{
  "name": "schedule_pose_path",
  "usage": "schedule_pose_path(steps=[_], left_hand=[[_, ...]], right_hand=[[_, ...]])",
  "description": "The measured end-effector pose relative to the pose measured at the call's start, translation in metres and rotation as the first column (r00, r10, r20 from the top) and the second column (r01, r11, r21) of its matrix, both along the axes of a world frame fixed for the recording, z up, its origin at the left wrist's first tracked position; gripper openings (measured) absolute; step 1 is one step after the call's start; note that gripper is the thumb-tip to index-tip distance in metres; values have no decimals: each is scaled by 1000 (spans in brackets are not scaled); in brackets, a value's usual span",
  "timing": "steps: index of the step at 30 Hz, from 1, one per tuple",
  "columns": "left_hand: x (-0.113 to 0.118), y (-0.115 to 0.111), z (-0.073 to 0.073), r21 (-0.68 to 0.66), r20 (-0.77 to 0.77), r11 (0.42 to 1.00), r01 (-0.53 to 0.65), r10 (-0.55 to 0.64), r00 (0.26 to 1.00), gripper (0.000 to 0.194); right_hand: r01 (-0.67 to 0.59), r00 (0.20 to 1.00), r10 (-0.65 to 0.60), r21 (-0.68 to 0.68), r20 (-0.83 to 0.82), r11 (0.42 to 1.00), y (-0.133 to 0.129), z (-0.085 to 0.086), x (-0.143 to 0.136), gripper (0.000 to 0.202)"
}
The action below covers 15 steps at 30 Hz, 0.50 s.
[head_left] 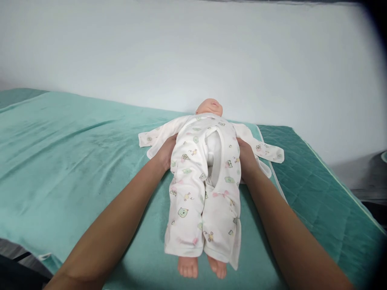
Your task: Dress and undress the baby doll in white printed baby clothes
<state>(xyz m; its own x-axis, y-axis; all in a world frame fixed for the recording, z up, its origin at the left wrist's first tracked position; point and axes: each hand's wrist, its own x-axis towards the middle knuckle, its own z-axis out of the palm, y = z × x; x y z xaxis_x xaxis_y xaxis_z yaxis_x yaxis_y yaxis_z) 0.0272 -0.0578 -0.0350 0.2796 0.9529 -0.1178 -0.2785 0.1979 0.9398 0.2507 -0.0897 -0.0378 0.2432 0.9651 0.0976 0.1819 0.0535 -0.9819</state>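
Observation:
A baby doll [211, 106] lies on its back, head away from me and bare feet [188, 266] towards me. It wears a white long-sleeved top [169, 131] with its arms spread out. White split-crotch baby trousers [187, 173] with small animal prints cover its legs and reach high up its body. A white layer shows through the crotch opening. My left hand [168, 152] is closed at the left side of the trousers. On the opposite side, my right hand [246, 155] grips the trousers too. Most fingers of both hands are hidden beside or beneath the doll.
A light green sheet [75, 153] with soft creases covers the bed. To the right lies a darker green quilted cover [314, 185] with a pale edge. A white wall [181, 52] stands directly behind the doll's head.

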Motion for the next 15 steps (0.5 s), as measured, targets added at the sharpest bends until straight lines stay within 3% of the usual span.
schedule_pose_path(steps=[9, 15], left_hand=[[-6, 7, -11, -23, 25, 998, 60, -59, 998, 30], [-6, 5, -5, -62, -65, 998, 29, -33, 997, 26]], right_hand=[[-75, 997, 75, 17, -30, 997, 2, 1, 3, 28], [-147, 975, 145, 3, -171, 989, 11, -9, 9, 28]])
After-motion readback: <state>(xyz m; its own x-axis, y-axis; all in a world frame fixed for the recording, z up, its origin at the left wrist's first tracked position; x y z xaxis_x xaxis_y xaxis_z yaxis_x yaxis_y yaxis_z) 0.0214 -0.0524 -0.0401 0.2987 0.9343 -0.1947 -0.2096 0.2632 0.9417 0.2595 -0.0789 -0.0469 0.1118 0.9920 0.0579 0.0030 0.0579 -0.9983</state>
